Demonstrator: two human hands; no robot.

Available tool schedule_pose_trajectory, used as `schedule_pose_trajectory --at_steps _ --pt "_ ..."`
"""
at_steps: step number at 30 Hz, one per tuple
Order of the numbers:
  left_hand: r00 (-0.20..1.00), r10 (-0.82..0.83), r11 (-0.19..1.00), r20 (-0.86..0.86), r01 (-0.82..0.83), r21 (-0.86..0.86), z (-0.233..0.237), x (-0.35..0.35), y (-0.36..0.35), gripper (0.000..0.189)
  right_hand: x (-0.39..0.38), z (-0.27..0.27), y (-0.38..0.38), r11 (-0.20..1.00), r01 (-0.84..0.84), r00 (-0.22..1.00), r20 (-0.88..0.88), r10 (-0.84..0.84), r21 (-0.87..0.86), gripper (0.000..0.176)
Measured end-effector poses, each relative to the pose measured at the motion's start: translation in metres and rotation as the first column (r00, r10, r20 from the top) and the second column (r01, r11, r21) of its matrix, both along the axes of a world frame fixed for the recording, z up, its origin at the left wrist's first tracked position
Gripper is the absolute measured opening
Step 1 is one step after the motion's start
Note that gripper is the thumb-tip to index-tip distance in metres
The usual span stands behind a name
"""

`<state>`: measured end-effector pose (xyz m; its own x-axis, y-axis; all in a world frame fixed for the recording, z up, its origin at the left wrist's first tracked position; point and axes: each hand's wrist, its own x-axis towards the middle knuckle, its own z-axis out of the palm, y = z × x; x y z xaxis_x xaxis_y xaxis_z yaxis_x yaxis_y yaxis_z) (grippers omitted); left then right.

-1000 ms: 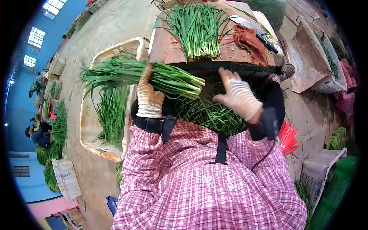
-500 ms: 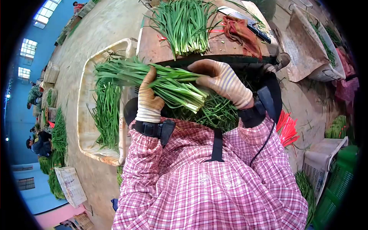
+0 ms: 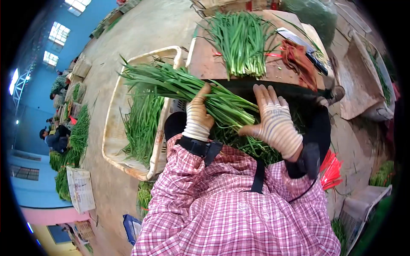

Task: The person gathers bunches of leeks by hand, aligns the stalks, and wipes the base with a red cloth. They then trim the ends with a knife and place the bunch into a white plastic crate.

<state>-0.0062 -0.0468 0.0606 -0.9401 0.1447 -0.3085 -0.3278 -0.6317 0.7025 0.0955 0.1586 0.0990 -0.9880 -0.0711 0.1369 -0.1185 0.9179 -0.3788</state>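
The left hand is gripping a bunch of chives around its middle, while the right hand, fingers spread, is pressing flat against the cut ends.

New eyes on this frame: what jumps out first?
The long bundle of green stalks at centre stands out, clasped by the gloved left hand while the right hand lies open against its cut ends. Behind it, a second bunch lies on the wooden table beside a knife and a red cloth. A pale crate of more greens sits to the left.
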Motion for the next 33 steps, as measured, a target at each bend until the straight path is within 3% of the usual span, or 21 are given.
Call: schedule_pose_trajectory --at_steps 2,3,4,6,7,8,10,12,13,14,16,17,18,20,21,24,25,28,29,32,33 --pt "0.996 0.043 0.999 0.084 -0.041 -0.022 0.011 0.004 0.008 0.021 0.006 0.005 -0.019 0.999 -0.029 0.999 -0.033 0.03 0.027 0.125" --pt "0.997 0.029 0.999 0.07 -0.028 -0.02 0.01 0.005 0.009 0.02 0.003 0.0 -0.025 0.999 -0.049 0.95 -0.31 0.04 -0.021 0.098" --pt "0.994 0.093 0.995 0.058 -0.091 -0.042 0.015 0.008 0.014 0.018 0.0 0.001 -0.027 0.964 -0.11 0.957 -0.286 0.037 -0.242 0.082" --pt "0.996 0.086 0.994 0.032 -0.084 -0.062 -0.001 0.006 0.016 0.019 -0.016 0.009 -0.03 0.752 -0.187 0.973 -0.227 0.051 -0.632 0.051" --pt "0.99 0.141 0.98 0.027 -0.136 -0.143 0.0 0.011 0.023 0.021 -0.027 0.011 -0.041 0.818 -0.36 0.828 -0.557 0.06 -0.448 0.017" --pt "0.982 0.191 0.958 0.016 -0.183 -0.223 0.003 0.016 0.031 0.023 -0.03 0.02 -0.049 0.714 -0.294 0.91 -0.413 0.007 -0.635 0.015" --pt "0.991 0.123 0.992 0.046 -0.123 -0.015 -0.005 0.009 0.033 0.028 -0.041 0.02 -0.05 0.748 -0.345 0.893 -0.443 0.077 -0.566 0.025" --pt "0.98 0.18 0.973 0.085 -0.165 -0.164 0.01 0.02 0.036 0.025 -0.036 0.028 -0.037 0.896 -0.233 0.871 -0.491 0.019 -0.379 0.05" --pt "0.991 0.131 0.982 0.007 -0.129 -0.14 0.011 0.019 0.031 0.021 -0.034 0.022 -0.025 0.964 -0.152 0.909 -0.413 0.049 -0.22 0.085" --pt "0.994 0.067 0.998 0.09 -0.065 -0.028 0.004 0.01 0.024 0.017 -0.026 0.016 -0.019 0.985 -0.098 0.965 -0.256 0.059 -0.14 0.11" --pt "0.986 -0.014 0.999 0.164 0.008 0.04 -0.001 0.002 0.021 0.021 -0.014 -0.017 -0.02 0.99 -0.034 0.999 -0.029 0.038 0.134 0.124" --pt "0.99 -0.002 1.0 0.141 -0.002 0.028 -0.001 0.002 0.026 0.021 -0.013 -0.036 -0.023 0.996 -0.063 0.997 0.053 0.06 0.065 0.135" --pt "0.991 -0.022 1.0 0.135 0.021 0.012 -0.002 -0.001 0.028 0.021 -0.01 -0.042 -0.031 0.997 -0.016 1.0 0.013 0.015 0.077 0.124" --pt "0.991 -0.055 0.998 0.121 0.059 -0.025 -0.004 -0.013 0.027 0.021 -0.024 -0.048 -0.035 0.96 0.1 0.971 0.236 -0.037 -0.261 0.105" --pt "0.986 -0.077 0.994 0.147 0.087 -0.066 -0.001 -0.022 0.026 0.023 -0.028 -0.044 -0.041 0.943 0.12 0.982 0.177 -0.067 -0.311 0.078" --pt "0.925 -0.361 0.926 -0.121 0.371 0.073 0.001 -0.033 0.003 0.053 -0.045 -0.05 -0.033 0.88 0.102 0.984 0.176 -0.022 -0.464 0.06" --pt "0.904 -0.376 0.908 -0.202 0.403 0.114 -0.003 -0.03 0.002 0.064 -0.049 -0.052 -0.028 0.851 0.073 0.986 0.169 0.018 -0.52 0.045" --pt "0.952 -0.262 0.928 -0.157 0.293 0.229 -0.03 0.006 -0.008 0.06 -0.053 -0.051 -0.018 0.499 0.204 0.874 0.387 0.295 -0.842 0.036" --pt "0.94 -0.319 0.91 -0.118 0.339 0.238 -0.039 0.019 -0.008 0.059 -0.05 -0.051 -0.017 0.382 0.251 0.866 0.382 0.322 -0.89 0.028" --pt "0.887 -0.462 0.859 0.015 0.443 0.257 -0.059 0.044 -0.002 0.058 -0.043 -0.046 -0.025 0.216 0.33 0.852 0.388 0.352 -0.919 0.025" --pt "0.871 -0.489 0.85 -0.041 0.487 0.201 -0.054 0.044 0.002 0.059 -0.043 -0.047 -0.027 0.322 0.359 0.822 0.46 0.336 -0.876 0.028"
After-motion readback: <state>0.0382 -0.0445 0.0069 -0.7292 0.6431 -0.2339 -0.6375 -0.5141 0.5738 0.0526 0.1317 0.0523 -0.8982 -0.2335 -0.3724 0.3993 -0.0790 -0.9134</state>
